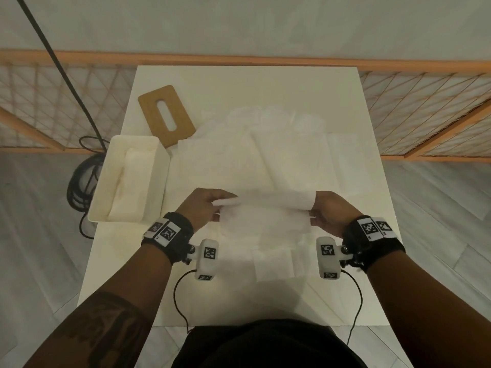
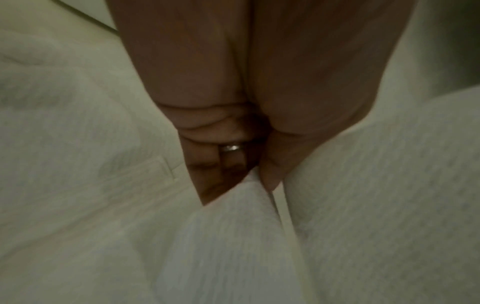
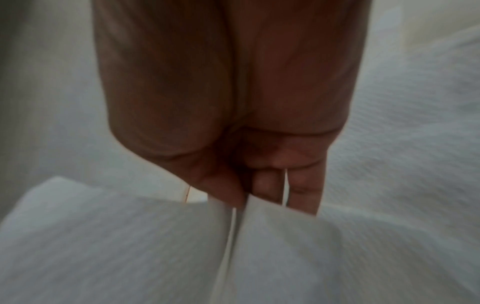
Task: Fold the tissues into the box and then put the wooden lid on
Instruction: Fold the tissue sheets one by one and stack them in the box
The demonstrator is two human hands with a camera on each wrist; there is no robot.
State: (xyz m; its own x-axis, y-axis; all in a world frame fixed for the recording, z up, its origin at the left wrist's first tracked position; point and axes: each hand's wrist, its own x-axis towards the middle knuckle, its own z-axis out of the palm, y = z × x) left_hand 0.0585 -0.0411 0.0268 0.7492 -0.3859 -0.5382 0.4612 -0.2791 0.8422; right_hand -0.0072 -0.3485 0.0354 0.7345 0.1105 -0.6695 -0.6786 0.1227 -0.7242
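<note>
One tissue [image 1: 265, 213] stretched between both hands above counter [image 1: 239, 83] centre, half folded. Left hand [image 1: 204, 208] grip pinching its left edge, right hand [image 1: 329, 211] grip pinching right edge. More tissues [image 1: 265, 144] spread behind. Box [image 1: 130, 179] at left, tissue inside; wooden lid [image 1: 166, 115] flat beyond box.

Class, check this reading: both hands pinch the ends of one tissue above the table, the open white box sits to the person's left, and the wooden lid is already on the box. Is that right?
Not quite: the wooden lid is not on the box; it lies flat on the table just beyond it, as the head view shows. The rest holds: left hand and right hand pinch the tissue.
</note>
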